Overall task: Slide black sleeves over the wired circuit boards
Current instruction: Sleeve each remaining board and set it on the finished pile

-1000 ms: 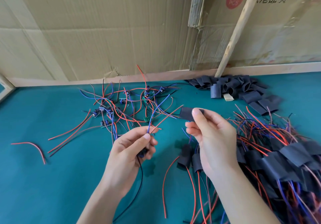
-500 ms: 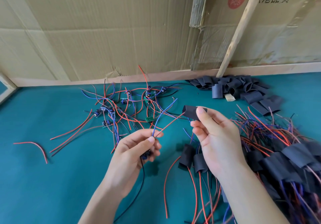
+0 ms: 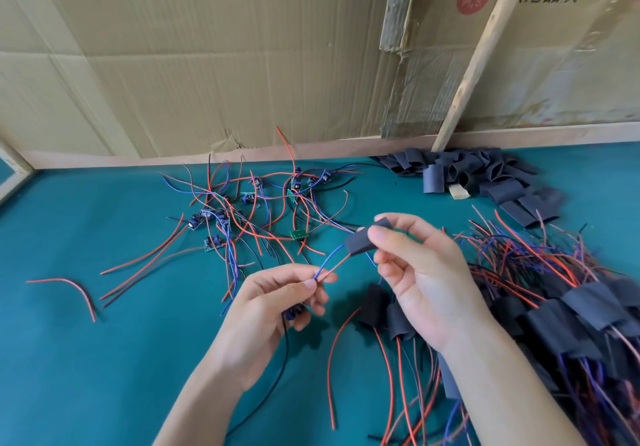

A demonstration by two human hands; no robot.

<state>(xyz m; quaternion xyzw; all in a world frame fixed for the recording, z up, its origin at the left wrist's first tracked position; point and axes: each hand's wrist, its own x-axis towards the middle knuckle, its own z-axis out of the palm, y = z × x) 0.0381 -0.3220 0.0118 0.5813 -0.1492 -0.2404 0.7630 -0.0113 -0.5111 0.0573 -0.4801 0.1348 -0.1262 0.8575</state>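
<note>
Entering sleeve (image 3: 360, 242) now: wire tips (image 3: 341, 261).

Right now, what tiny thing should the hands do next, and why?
Probably draw the black sleeve further down the red and blue wires toward the left hand. The right hand pinches the sleeve with only the wire ends inside, and the circuit board in the left hand's grip is uncovered.

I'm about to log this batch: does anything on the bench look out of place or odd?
One thing: a lone red wire lies by itself at the far left of the green mat, apart from the pile of bare boards; no board shows on it. A pale wood scrap also sits among the spare sleeves.
</note>
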